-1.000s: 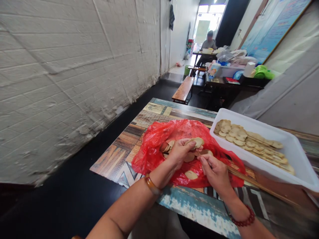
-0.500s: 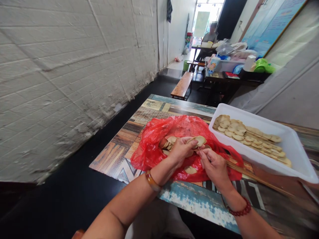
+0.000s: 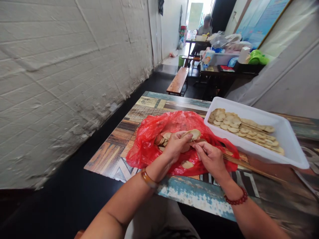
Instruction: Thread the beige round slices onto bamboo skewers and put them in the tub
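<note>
Over an opened red plastic bag (image 3: 143, 146), my left hand (image 3: 177, 145) pinches pale round potato slices (image 3: 195, 134) between thumb and fingers. My right hand (image 3: 211, 158) is closed on a thin wooden skewer (image 3: 194, 142), whose tip is close to those slices; whether it has pierced them I cannot tell. More loose slices (image 3: 163, 141) lie in the bag beside my left wrist, and a single slice (image 3: 187, 164) rests lower down on the red plastic. Bare skewers (image 3: 256, 169) lie on the table to the right of my right hand.
A white plastic tray (image 3: 295, 149) at the right holds rows of skewered slices (image 3: 234, 124). All this is on a wood-patterned table (image 3: 112, 146). Beyond it are a bench (image 3: 178, 80), a cluttered dark table (image 3: 211, 70) and a seated person (image 3: 204, 30). A white wall (image 3: 62, 66) runs along the left.
The whole view has shifted slightly, so the table and bag appear a little up and left. Both hands keep their grips, with the skewer still close to the slices.
</note>
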Motion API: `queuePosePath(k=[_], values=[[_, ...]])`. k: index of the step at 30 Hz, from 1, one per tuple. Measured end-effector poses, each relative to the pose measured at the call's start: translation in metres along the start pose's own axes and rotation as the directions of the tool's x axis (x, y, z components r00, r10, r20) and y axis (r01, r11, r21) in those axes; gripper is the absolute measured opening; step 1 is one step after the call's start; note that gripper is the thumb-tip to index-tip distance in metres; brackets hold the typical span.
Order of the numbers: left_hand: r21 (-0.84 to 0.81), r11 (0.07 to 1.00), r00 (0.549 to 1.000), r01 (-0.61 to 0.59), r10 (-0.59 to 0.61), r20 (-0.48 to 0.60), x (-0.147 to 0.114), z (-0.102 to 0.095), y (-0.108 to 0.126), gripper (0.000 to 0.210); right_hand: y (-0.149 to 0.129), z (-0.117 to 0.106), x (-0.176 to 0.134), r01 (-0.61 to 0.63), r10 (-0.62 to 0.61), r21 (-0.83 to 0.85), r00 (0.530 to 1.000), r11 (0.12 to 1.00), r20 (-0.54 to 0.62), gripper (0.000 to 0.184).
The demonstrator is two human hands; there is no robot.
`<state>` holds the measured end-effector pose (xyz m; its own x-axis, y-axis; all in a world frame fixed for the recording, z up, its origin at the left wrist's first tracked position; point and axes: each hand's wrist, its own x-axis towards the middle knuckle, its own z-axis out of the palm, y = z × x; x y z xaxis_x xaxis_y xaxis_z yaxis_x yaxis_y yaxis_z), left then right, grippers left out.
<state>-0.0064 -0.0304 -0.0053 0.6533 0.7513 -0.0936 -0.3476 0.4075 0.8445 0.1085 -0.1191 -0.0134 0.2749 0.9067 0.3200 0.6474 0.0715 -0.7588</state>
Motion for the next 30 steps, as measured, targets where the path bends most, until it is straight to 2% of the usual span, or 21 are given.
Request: queuePosePath(k=[5,9,15,18,20,22,25,27,30], values=[[0.007,1.000,1.000,-0.012,0.012,-0.008,0.003,-0.002,-0.002,0.037,0.003,0.000,-0.001,0.036,-0.040,-0.089,0.999,0.995,-0.038,0.029],[-0.005,1.000,1.000,0.007,-0.007,-0.022,0.003,0.003,-0.009,0.037,0.005,0.000,-0.001,0.027,-0.031,-0.079,0.998,0.996,-0.051,0.028],[-0.004,0.999,0.999,-0.032,0.032,-0.017,-0.001,0.012,-0.017,0.031,0.006,-0.010,-0.002,0.026,-0.026,-0.009,0.998,1.000,-0.060,0.027],[0.079,0.993,0.996,-0.089,0.090,-0.009,-0.002,0.008,-0.012,0.034,0.012,-0.022,0.000,0.002,0.003,0.038,0.992,0.999,-0.123,0.029],[0.214,0.964,0.985,-0.156,0.167,-0.036,-0.002,0.003,-0.008,0.034,0.018,-0.029,0.002,-0.023,0.035,0.069,0.982,0.997,-0.184,0.032],[0.458,0.867,0.972,-0.195,0.233,-0.028,-0.001,-0.002,-0.005,0.026,0.023,-0.035,0.004,-0.041,0.063,0.099,0.970,0.994,-0.233,0.035],[0.806,0.545,0.959,-0.231,0.266,0.095,0.001,-0.002,-0.007,0.017,0.027,-0.038,0.005,-0.049,0.082,0.133,0.963,0.990,-0.258,0.036],[0.906,0.345,0.956,-0.243,0.241,0.164,0.003,0.002,-0.010,0.019,0.026,-0.038,0.005,-0.043,0.078,0.148,0.966,0.988,-0.245,0.036],[0.961,0.185,0.960,-0.207,0.228,0.163,0.005,0.013,-0.015,0.019,0.023,-0.038,0.004,-0.019,0.056,0.158,0.972,0.987,-0.230,0.034]])
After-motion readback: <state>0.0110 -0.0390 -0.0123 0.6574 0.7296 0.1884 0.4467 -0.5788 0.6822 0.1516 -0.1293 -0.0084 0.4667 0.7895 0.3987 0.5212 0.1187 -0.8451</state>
